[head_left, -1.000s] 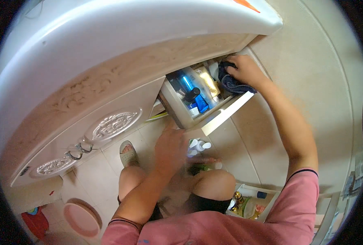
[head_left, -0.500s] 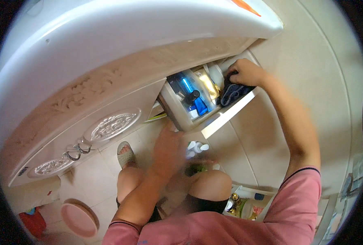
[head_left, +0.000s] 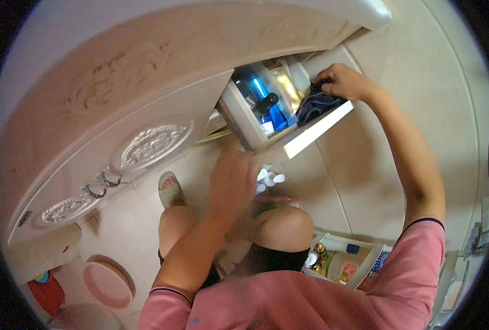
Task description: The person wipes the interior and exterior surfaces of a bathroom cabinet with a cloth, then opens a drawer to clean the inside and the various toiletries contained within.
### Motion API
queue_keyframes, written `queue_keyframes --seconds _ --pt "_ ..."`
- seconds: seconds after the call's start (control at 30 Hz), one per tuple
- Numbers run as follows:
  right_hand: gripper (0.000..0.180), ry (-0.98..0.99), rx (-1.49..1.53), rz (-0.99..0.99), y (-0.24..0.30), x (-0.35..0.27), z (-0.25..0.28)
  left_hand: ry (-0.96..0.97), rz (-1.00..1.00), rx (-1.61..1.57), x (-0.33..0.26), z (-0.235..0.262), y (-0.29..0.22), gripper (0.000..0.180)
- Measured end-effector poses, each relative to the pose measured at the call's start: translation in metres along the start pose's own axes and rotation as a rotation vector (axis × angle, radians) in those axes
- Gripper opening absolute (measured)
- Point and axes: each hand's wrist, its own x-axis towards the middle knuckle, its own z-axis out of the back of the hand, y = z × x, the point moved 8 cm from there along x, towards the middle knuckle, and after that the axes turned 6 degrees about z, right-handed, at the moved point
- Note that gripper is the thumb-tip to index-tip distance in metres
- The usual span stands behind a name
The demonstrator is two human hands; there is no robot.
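Head view, looking down past a cream cabinet (head_left: 145, 110) with carved oval door panels, and I've got an open drawer (head_left: 310, 135) jutting out from under the countertop. My right hand (head_left: 344, 82) is up inside the drawer at its far end, fingers curled over a dark blue cloth (head_left: 317, 105); the grip looks closed on the bundle, fingertips pressed into the folds. The cloth sits in the right-hand part of the drawer, bunched against the white front wall. Beside it, toward the middle, I see a black-capped bottle (head_left: 266, 103), a blue container (head_left: 277, 118) and a gold-coloured packet (head_left: 289, 91) standing close together.

My left hand (head_left: 232, 184) hangs lower, just under the drawer's front corner, fingers stretched and loosely spread. It's blurred, so I can't tell whether it holds or touches anything. Just past it are some small white bottles (head_left: 269, 179) near my knees.

Down at the floor: pale tiles, one foot in a sandal (head_left: 170, 190), a pink round basin (head_left: 108, 283) at lower left, and a white tray of small bottles (head_left: 338, 264) by my right knee.
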Motion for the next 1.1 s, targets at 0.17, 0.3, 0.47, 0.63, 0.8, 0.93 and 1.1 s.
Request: queue_keyframes --seconds 0.17,0.3,0.47,0.63,0.8,0.93,1.1 --pt "0.057 -0.243 -0.291 -0.052 0.018 0.006 0.010 0.033 0.090 -0.017 0.003 0.001 -0.001 0.027" --pt "0.058 -0.289 -0.402 -0.186 -0.013 0.023 0.016 -0.014 0.100 -0.021 0.000 -0.001 -0.004 0.027" --pt "0.050 -0.033 -0.484 -0.323 0.007 0.026 0.003 0.010 0.129 -0.056 0.000 0.002 0.002 0.027" --pt "0.042 -0.322 -0.333 -0.035 0.002 0.015 0.006 -0.021 0.080 -0.066 0.002 -0.001 0.001 0.027" --pt "0.039 -0.497 -0.467 -0.160 0.023 0.016 0.029 -0.019 0.093 -0.049 0.003 -0.003 0.003 0.028" --pt "0.037 -0.179 -0.499 -0.216 -0.002 0.032 0.017 -0.015 0.081 -0.080 0.004 -0.001 -0.002 0.028" --pt "0.037 -0.151 -0.247 -0.026 0.009 0.001 0.013 -0.037 0.035 -0.037 0.002 0.000 0.001 0.030"
